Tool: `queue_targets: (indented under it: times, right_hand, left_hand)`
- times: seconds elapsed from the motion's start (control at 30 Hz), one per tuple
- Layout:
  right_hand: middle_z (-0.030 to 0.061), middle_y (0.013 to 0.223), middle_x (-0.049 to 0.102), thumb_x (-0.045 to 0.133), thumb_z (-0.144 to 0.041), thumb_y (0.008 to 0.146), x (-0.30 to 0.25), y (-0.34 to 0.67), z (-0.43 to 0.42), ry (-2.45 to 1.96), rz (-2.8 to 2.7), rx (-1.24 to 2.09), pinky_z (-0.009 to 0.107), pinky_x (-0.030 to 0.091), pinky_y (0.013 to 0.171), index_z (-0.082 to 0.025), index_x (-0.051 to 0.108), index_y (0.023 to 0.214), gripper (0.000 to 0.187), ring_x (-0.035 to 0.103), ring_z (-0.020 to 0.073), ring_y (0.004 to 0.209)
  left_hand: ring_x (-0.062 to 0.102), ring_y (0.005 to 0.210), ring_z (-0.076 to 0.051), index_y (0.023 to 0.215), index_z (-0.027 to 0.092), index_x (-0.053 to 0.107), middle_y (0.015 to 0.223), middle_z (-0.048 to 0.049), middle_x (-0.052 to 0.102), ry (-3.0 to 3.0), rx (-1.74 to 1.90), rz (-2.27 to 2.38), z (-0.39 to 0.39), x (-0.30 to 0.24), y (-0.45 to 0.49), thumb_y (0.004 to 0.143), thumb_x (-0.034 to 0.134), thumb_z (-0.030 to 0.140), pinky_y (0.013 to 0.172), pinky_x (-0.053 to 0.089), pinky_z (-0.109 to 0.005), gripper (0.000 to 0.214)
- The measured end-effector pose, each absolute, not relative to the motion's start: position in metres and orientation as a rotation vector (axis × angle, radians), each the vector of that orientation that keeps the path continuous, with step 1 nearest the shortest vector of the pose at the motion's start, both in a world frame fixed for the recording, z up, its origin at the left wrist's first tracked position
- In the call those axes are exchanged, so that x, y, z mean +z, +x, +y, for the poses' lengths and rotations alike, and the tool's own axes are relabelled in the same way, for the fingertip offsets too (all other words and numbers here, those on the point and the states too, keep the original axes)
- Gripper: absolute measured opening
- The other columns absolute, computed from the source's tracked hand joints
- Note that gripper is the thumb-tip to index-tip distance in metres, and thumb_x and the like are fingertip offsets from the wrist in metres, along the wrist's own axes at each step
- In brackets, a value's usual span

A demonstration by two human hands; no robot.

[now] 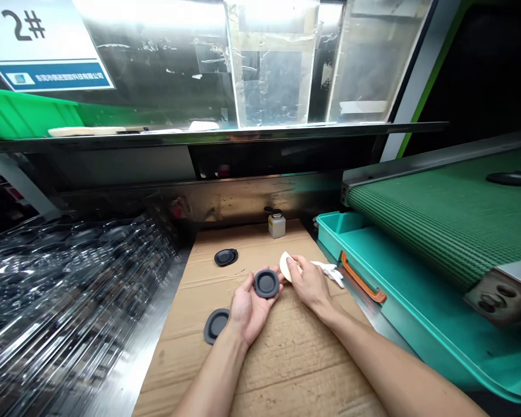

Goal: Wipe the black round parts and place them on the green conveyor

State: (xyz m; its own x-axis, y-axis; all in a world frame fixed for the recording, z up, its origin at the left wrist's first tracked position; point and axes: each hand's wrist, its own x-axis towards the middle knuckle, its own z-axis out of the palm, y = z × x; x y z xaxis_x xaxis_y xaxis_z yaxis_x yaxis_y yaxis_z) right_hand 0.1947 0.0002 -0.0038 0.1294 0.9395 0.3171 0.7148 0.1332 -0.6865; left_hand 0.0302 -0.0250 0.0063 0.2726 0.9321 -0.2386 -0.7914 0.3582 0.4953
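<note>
A round-cornered black part with a raised rim and sunken middle [267, 283] rests in my left hand [248, 310], palm up, fingers curled around its edge. My right hand [308, 284] pinches a white, rounded pad-like piece [285, 266], close to the black part's right side. Whether the white piece touches the part I cannot tell. A similar dark part [216, 325] lies on the cardboard [286, 370], partly covered by my left wrist. Farther back lies another small black part [226, 257], perhaps two overlapping. Beyond my right hand is a crumpled white cloth or glove [331, 272].
A small squarish bottle [276, 225] with its cap flipped up stands at the cardboard's back. Stacked clear plastic trays [69, 289] fill the left. To the right are a teal bin [399, 324] with an orange handle and a green conveyor belt [451, 202]. A metal shelf [252, 134] spans the back.
</note>
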Motion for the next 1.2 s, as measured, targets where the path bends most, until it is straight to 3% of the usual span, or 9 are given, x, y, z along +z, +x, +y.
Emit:
queue_targets:
  times: [0.2,0.33,0.57,0.7,0.77,0.93,1.03,1.2]
  right_hand:
    - [0.0086,0.096,0.07,0.042,-0.051,0.091,0.006,0.191,0.0,-1.296,-1.505,0.741,0.027,0.049,0.07,-0.016,0.058,0.119,0.048,0.065,0.0186,0.083]
    - [0.0068,0.092,0.07,0.055,-0.043,0.084,0.013,0.185,-0.008,-1.131,-1.698,1.082,0.024,0.049,0.064,-0.014,0.066,0.107,0.038,0.064,0.0172,0.077]
    - [0.0067,0.099,0.068,0.054,-0.035,0.084,0.009,0.171,-0.014,-1.051,-1.618,1.089,0.025,0.048,0.076,-0.014,0.069,0.099,0.03,0.062,0.0164,0.087]
    - [0.0037,0.084,0.069,0.058,-0.033,0.081,0.016,0.186,-0.011,-1.075,-1.842,1.226,0.021,0.044,0.061,-0.014,0.071,0.091,0.026,0.06,0.0135,0.071]
    - [0.0039,0.082,0.069,0.058,-0.033,0.08,0.018,0.193,-0.009,-1.142,-1.874,1.18,0.021,0.043,0.061,-0.014,0.072,0.089,0.025,0.06,0.0143,0.071]
    - [0.0034,0.095,0.07,0.053,-0.032,0.085,0.014,0.187,-0.01,-1.029,-1.816,0.998,0.024,0.046,0.077,-0.017,0.071,0.097,0.026,0.062,0.0165,0.087]
    - [0.0021,0.091,0.07,0.056,-0.033,0.084,0.014,0.189,-0.007,-0.986,-1.952,1.073,0.024,0.046,0.073,-0.018,0.072,0.092,0.023,0.063,0.0163,0.084]
    - [0.0037,0.095,0.071,0.052,-0.041,0.086,0.011,0.207,0.009,-1.309,-1.634,0.777,0.027,0.048,0.074,-0.018,0.069,0.099,0.031,0.064,0.0179,0.085]
  left_hand:
    - [0.063,0.106,-0.029,0.112,0.014,0.054,0.123,-0.02,0.06,0.308,1.229,0.563,-0.022,0.006,0.029,0.092,0.045,0.032,0.087,0.051,-0.051,0.028]
    - [0.062,0.107,-0.026,0.106,0.013,0.059,0.121,-0.0176,0.061,0.305,1.321,0.614,-0.018,0.001,0.03,0.091,0.045,0.026,0.092,0.05,-0.045,0.024]
    - [0.06,0.11,-0.025,0.103,0.012,0.063,0.115,-0.0155,0.065,0.418,1.355,0.625,-0.024,0.0,0.04,0.089,0.05,0.024,0.098,0.047,-0.04,0.022]
    - [0.061,0.109,-0.026,0.098,0.011,0.063,0.113,-0.0176,0.065,0.389,1.335,0.626,-0.026,0.002,0.04,0.089,0.049,0.023,0.099,0.046,-0.043,0.02]
    - [0.06,0.109,-0.027,0.099,0.011,0.062,0.114,-0.0177,0.064,0.384,1.32,0.617,-0.026,0.002,0.04,0.089,0.049,0.023,0.098,0.046,-0.044,0.02]
    - [0.061,0.108,-0.026,0.101,0.01,0.062,0.112,-0.0165,0.065,0.389,1.309,0.62,-0.028,0.003,0.043,0.09,0.048,0.023,0.097,0.048,-0.041,0.022]
    - [0.061,0.108,-0.025,0.1,0.009,0.062,0.115,-0.0179,0.064,0.36,1.295,0.591,-0.025,0.003,0.039,0.09,0.047,0.023,0.095,0.049,-0.04,0.022]
    - [0.062,0.106,-0.028,0.105,0.013,0.058,0.124,-0.0167,0.06,0.325,1.293,0.614,-0.02,0.006,0.025,0.091,0.047,0.025,0.09,0.051,-0.049,0.022]
